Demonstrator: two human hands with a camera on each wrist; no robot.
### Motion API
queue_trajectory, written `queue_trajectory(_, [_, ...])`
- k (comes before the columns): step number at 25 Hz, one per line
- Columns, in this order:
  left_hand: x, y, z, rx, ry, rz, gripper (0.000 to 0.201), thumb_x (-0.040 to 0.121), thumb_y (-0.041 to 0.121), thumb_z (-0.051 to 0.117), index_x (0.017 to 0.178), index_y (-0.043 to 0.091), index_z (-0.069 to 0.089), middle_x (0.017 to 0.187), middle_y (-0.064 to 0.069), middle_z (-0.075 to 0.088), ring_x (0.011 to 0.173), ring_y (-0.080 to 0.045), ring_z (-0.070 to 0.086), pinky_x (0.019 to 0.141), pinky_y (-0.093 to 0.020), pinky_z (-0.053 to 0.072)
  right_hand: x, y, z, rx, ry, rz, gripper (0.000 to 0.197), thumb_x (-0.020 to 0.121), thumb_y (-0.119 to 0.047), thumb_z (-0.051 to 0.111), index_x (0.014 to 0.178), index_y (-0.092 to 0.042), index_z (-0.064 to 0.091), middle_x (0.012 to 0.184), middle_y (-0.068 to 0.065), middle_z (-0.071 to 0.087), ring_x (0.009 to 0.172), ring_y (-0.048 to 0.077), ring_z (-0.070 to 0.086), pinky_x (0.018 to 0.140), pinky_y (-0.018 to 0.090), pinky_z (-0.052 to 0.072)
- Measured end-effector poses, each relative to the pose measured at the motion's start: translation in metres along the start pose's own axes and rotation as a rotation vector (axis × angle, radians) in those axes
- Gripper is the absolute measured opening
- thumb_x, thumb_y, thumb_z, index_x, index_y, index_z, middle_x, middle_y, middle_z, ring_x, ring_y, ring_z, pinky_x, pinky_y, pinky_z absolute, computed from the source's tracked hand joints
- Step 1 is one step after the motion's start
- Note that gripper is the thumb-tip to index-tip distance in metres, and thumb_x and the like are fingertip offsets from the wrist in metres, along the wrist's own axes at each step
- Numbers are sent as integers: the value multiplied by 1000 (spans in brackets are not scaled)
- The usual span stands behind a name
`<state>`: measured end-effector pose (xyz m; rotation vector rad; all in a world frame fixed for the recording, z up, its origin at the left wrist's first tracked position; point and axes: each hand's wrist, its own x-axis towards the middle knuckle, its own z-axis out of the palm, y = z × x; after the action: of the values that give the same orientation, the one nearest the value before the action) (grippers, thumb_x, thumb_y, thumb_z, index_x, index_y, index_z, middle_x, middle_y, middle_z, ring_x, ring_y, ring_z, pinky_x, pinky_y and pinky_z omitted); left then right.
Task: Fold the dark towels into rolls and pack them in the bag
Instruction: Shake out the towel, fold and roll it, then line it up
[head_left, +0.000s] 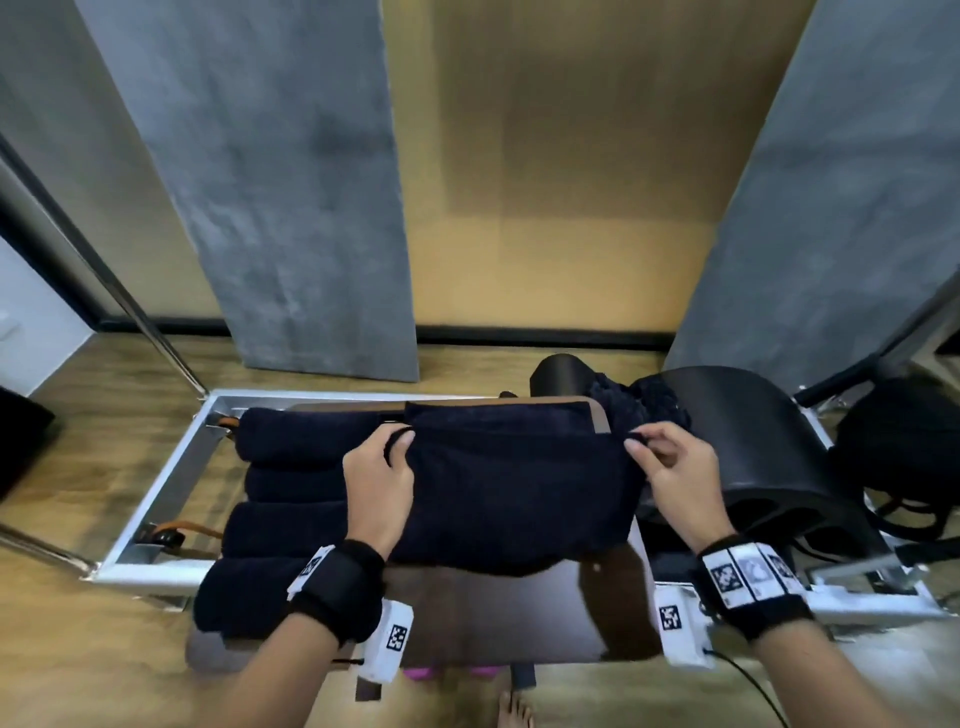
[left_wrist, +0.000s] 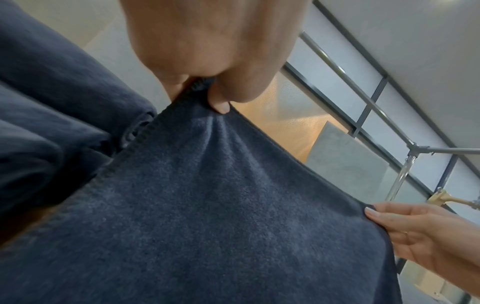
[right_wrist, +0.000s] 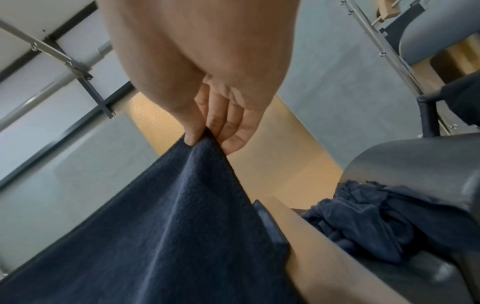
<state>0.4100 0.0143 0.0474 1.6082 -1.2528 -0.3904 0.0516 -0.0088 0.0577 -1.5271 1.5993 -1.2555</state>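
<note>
A dark navy towel (head_left: 519, 483) lies folded over the brown table top (head_left: 493, 618), its far edge lifted. My left hand (head_left: 387, 457) pinches the towel's (left_wrist: 207, 205) far left corner between thumb and fingers (left_wrist: 221, 107). My right hand (head_left: 660, 457) pinches the far right corner (right_wrist: 200, 148). Several rolled dark towels (head_left: 291, 483) lie side by side on the left of the table. More crumpled dark towels (head_left: 639, 405) are heaped at the back right. A black bag (head_left: 898, 441) sits on the floor at the far right.
A black arched barrel (head_left: 769, 452) stands right of the table, a black cylinder (head_left: 561, 376) behind it. A white metal frame (head_left: 171, 478) surrounds the table. Grey panels (head_left: 291, 208) lean on the wall behind. A bare foot (head_left: 514, 712) shows below the table.
</note>
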Motion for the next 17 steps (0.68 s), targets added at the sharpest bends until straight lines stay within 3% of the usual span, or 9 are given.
queue_trajectory(4, [48, -1, 43, 137, 19, -115, 13, 105, 13, 62, 99, 8, 73, 78, 2, 67, 74, -17, 60, 75, -28, 42, 76, 11, 27, -66, -8, 64, 11, 92, -7, 76, 90, -17, 74, 84, -5, 74, 81, 7, 70, 80, 31, 57])
queue_trajectory(8, [77, -16, 76, 255, -7, -271, 18, 105, 15, 61, 94, 3, 69, 80, -8, 64, 79, -31, 58, 75, -35, 41, 123, 41, 57, -148, -56, 224, 6, 90, -14, 80, 90, -16, 75, 86, 2, 76, 88, 21, 72, 86, 37, 58])
queue_trajectory(12, [93, -35, 101, 329, -90, -343, 19, 105, 13, 60, 99, -2, 70, 108, -20, 66, 99, -40, 64, 79, -37, 42, 147, 68, 77, -263, -95, 319, 7, 87, -21, 83, 87, -15, 78, 86, 3, 76, 93, 25, 71, 90, 38, 56])
queue_trajectory(15, [96, -47, 111, 434, -155, -362, 24, 106, 12, 59, 114, -6, 72, 135, -20, 58, 123, -39, 58, 98, -44, 47, 151, 79, 86, -318, -144, 354, 11, 88, -24, 82, 81, -23, 73, 86, 2, 74, 94, 26, 69, 89, 37, 56])
queue_trajectory(17, [95, -51, 114, 459, -156, -376, 23, 105, 12, 60, 115, -4, 73, 135, -19, 60, 126, -37, 57, 101, -46, 49, 151, 83, 89, -354, -150, 361, 16, 88, -25, 82, 78, -27, 69, 83, -2, 71, 91, 23, 69, 84, 35, 56])
